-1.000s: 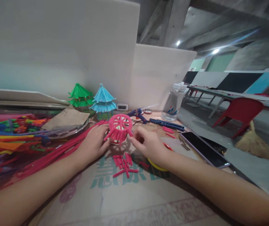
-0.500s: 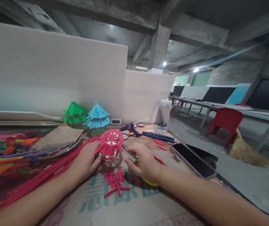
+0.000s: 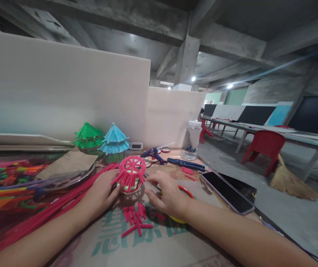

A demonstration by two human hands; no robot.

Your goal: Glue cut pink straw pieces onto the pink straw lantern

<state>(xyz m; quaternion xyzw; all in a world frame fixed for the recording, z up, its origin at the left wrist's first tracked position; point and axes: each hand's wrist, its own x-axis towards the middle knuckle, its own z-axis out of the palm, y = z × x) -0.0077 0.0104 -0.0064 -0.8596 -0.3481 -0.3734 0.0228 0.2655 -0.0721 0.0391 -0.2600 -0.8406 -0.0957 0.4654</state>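
Note:
A small red pavilion-like model (image 3: pixel 131 173) with a round spoked top stands at the middle of the table. My left hand (image 3: pixel 105 189) grips its left side between thumb and fingers. Just right of the model is my right hand (image 3: pixel 166 194), its thumb and fingers apart, with a gap between them and the model; nothing shows between its fingertips. Scissors with a red and yellow handle (image 3: pixel 186 191) lie partly hidden under my right hand. Short red pieces (image 3: pixel 137 218) are scattered on the printed cardboard (image 3: pixel 120 241) in front of the model.
Green (image 3: pixel 88 135) and blue (image 3: pixel 113 139) models stand behind. A glue gun (image 3: pixel 156 154), blue pliers-like tool (image 3: pixel 186 164), bottle (image 3: pixel 191 141) and phone (image 3: pixel 228 192) lie or stand back and right. Long red strips (image 3: pixel 61 202) and coloured pieces cover the left.
My right hand's fingers have spread a little near the model. The view has tilted slightly up. My left hand keeps its grip.

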